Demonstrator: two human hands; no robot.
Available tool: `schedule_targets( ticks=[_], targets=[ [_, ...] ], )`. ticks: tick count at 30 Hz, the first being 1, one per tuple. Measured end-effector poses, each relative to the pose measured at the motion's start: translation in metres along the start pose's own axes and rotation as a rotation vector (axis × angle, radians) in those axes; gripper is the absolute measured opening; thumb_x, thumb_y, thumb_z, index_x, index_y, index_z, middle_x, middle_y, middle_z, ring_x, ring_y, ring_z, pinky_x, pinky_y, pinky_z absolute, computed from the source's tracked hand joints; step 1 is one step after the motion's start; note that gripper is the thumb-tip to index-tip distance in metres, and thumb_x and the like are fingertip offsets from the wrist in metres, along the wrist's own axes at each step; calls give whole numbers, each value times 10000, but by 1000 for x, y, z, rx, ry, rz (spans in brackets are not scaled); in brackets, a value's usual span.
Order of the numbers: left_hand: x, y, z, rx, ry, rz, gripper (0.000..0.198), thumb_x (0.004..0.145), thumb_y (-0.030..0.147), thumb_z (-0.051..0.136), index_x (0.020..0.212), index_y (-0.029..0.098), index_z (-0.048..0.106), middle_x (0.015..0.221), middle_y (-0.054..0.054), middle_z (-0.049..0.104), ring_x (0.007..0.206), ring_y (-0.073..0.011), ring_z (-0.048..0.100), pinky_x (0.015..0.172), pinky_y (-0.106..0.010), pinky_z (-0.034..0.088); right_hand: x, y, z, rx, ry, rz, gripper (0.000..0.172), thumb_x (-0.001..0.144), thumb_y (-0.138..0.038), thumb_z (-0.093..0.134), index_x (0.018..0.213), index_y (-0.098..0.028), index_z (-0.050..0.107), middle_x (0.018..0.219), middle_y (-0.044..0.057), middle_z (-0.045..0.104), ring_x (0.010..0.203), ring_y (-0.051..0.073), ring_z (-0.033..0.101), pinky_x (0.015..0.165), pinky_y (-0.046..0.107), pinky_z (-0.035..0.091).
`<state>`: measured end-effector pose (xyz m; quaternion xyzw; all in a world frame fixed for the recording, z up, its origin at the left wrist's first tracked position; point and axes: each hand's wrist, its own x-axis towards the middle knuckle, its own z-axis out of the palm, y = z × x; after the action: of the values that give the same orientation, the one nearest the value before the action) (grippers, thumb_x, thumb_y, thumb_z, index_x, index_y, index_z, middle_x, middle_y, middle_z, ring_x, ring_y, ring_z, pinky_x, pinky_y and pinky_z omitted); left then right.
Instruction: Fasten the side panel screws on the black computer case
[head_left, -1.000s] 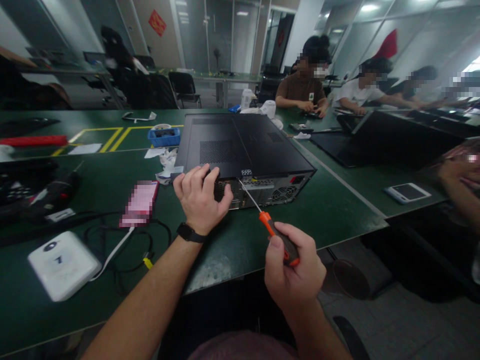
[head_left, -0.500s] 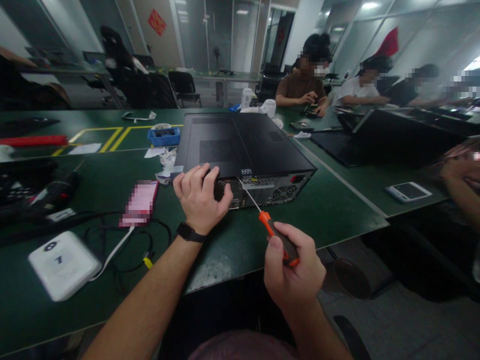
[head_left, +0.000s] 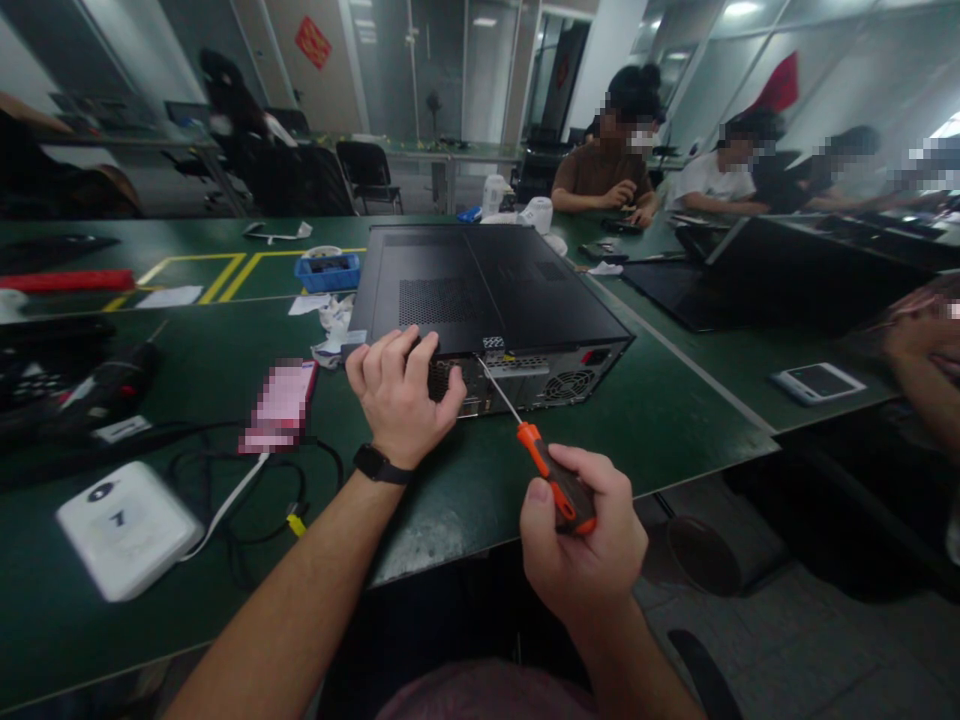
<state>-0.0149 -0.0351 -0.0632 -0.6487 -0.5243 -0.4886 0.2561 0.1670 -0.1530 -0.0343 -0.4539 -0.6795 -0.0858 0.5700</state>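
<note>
Right hand (head_left: 583,548) clamped around the orange-black screwdriver (head_left: 551,478) handle; shaft runs up-left from the fist, tip at the rear top edge of the black PC case (head_left: 487,295). Left hand (head_left: 401,395) left of the shaft, fingers curled over the case's rear corner, gripping it. Pink phone (head_left: 279,405) just left of that hand, white box (head_left: 126,528) further left and nearer, on the green table (head_left: 660,420).

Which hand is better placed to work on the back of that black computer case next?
Probably the right hand: it grips the screwdriver, whose tip touches the rear edge of the computer case. The left hand only rests on that edge, bracing it.
</note>
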Motion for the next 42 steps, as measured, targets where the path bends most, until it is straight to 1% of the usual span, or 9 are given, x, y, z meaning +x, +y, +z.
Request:
schedule_targets(
  ticks=[6,10,12,17,23,27,33,39,42],
  targets=[
    [0,0,-1,-25,-44,-43,475,832,379,697,1283,238,651,1330,-133,684,1304,-350,566,1176,-545,260,-2,0,0,-33,20,-14,326,845,-148,657,1165,-186,610,942,49,738,762,167,739,704,294,633],
    [-1,0,0,-10,-32,-26,469,835,387,696,1273,226,655,1316,-137,694,1290,-342,578,1168,-533,275,-6,1,1,-79,45,42,274,875,-163,673,1144,-195,636,946,42,776,733,159,762,702,272,636],
    [-1,0,0,-12,-27,-23,464,837,387,694,1268,221,657,1310,-139,696,1284,-339,582,1168,-533,277,-7,1,1,-82,42,56,257,896,-184,665,1151,-195,637,959,50,783,732,164,768,699,280,640],
    [-2,-1,0,-66,-72,-74,481,829,380,689,1285,232,653,1347,-139,671,1327,-359,542,1186,-566,232,-7,2,0,-55,35,50,267,910,-183,655,1176,-192,633,950,55,774,742,166,768,701,287,641],
    [0,1,-1,-30,-62,-59,474,831,393,689,1280,243,652,1328,-130,685,1308,-349,561,1174,-547,252,-10,2,-2,-19,-10,110,269,946,-230,624,1210,-185,612,925,58,770,736,165,758,675,287,629],
    [1,0,-1,-24,-39,-39,463,832,389,692,1266,232,658,1311,-135,693,1282,-348,576,1160,-538,271,-5,0,-1,-12,-12,55,281,912,-216,625,1190,-190,601,954,61,747,778,172,749,686,297,627],
    [0,1,-1,-50,-72,-72,478,825,385,691,1278,238,656,1324,-137,682,1306,-361,551,1167,-556,250,-1,1,0,-55,33,-12,267,881,-153,643,1144,-191,627,917,34,748,727,149,731,694,272,621],
    [1,1,-3,-28,-50,-50,463,830,391,693,1262,229,662,1306,-138,692,1283,-348,573,1153,-536,282,-2,0,-3,-87,-6,46,217,935,-179,626,1150,-199,645,905,24,780,672,132,738,681,251,616],
    [2,1,-2,-22,-56,-56,458,829,399,688,1258,240,664,1300,-130,696,1277,-347,578,1147,-536,286,-1,-1,-3,-45,-5,43,242,916,-210,621,1157,-194,628,938,47,764,755,164,753,707,289,630]
  ],
)
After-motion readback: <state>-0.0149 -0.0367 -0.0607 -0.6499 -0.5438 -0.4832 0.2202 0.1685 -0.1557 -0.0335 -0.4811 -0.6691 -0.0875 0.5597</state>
